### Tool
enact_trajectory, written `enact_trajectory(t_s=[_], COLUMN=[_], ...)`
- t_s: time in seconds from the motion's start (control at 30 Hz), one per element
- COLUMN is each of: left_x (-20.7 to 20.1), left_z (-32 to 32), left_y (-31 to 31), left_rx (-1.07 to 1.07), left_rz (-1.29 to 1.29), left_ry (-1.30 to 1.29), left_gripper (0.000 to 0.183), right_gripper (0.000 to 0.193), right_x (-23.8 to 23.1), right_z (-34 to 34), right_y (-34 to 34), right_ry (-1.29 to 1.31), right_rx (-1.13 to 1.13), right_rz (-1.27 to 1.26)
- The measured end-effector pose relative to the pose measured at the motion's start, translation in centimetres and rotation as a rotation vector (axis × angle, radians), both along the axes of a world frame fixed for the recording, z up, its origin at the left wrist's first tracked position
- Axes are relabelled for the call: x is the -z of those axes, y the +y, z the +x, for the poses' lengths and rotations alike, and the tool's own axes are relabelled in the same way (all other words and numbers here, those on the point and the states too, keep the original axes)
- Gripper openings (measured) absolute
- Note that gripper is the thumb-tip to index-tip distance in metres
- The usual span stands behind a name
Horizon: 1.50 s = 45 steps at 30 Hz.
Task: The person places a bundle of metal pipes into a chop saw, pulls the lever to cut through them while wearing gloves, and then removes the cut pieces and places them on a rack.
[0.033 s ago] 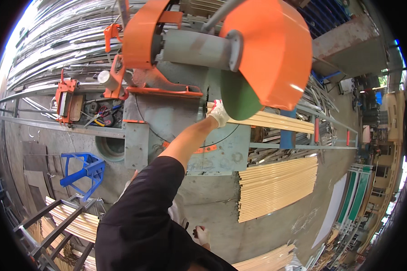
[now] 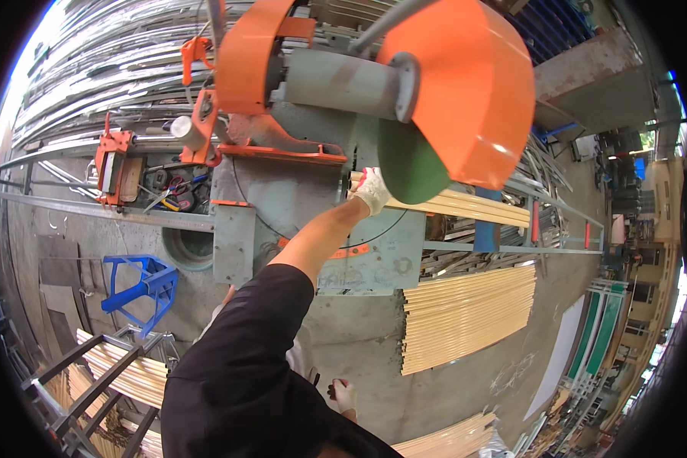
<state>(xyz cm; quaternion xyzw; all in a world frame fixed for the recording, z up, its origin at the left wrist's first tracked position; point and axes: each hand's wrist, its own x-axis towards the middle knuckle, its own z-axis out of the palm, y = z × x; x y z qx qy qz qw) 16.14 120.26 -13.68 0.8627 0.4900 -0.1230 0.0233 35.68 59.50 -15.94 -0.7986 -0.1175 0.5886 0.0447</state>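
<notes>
My left hand point(image 2: 373, 192), in a white glove, is closed over the near-left ends of several cream-coloured tubes point(image 2: 466, 205). These lie on the grey bed of a cut-off saw point(image 2: 282, 187). Right beside the glove hangs the green disc point(image 2: 412, 164), partly covered by a large orange guard point(image 2: 473, 91). How the fingers wrap the tubes is partly hidden. Low in the picture, near my body, my right hand point(image 2: 346, 396), also gloved, is curled around something small and dark that I cannot make out.
A stack of cream tubes point(image 2: 466, 320) lies on the floor at right. At left are a blue stool point(image 2: 141, 286), an orange clamp point(image 2: 113, 168) and hand tools point(image 2: 177, 191). A black metal rack point(image 2: 91, 374) holds more tubes at lower left. Metal lengths point(image 2: 114, 84) fill the back.
The saw head and its guard sit slightly further right in the picture, seemingly from a small shift of view. Both hands keep nearly the same places.
</notes>
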Motion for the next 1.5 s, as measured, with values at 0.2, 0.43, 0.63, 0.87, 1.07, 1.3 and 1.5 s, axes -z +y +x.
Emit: enact_trajectory(t_s=[0.2, 0.43, 0.63, 0.87, 1.07, 1.3, 1.5], left_x=[-5.2, -9.9, -7.5, -3.3, -2.4, 1.5, -1.0], left_z=[-8.9, -31.7, -51.1, -64.1, -71.1, -71.2, -61.4], left_y=[-6.8, -17.6, -21.2, -19.3, -21.6, -22.6, -20.1], left_rx=[-0.217, -0.34, -0.363, -0.377, -0.539, -0.64, -0.312], left_rz=[0.119, 0.02, 0.021, 0.062, -0.021, 0.096, 0.167], left_ry=[-0.154, -0.081, -0.215, -0.24, -0.118, -0.053, -0.147], left_gripper=[0.059, 0.077, 0.067, 0.069, 0.078, 0.075, 0.101], right_gripper=[0.026, 0.023, 0.024, 0.024, 0.022, 0.021, 0.024], right_x=[-0.1, 0.2, 0.2, 1.5, 1.6, 0.7, 1.5], right_z=[-3.0, -10.5, -16.9, -19.0, -20.4, -23.0, -24.1], right_y=[2.5, 5.7, 7.0, 8.3, 9.8, 12.1, 12.3], right_ry=[-0.016, -0.026, -0.023, -0.039, -0.066, -0.066, -0.078], right_rx=[-0.073, -0.161, -0.314, -0.335, -0.402, -0.452, -0.522], right_rz=[0.032, 0.062, 0.051, 0.056, 0.106, 0.127, 0.083])
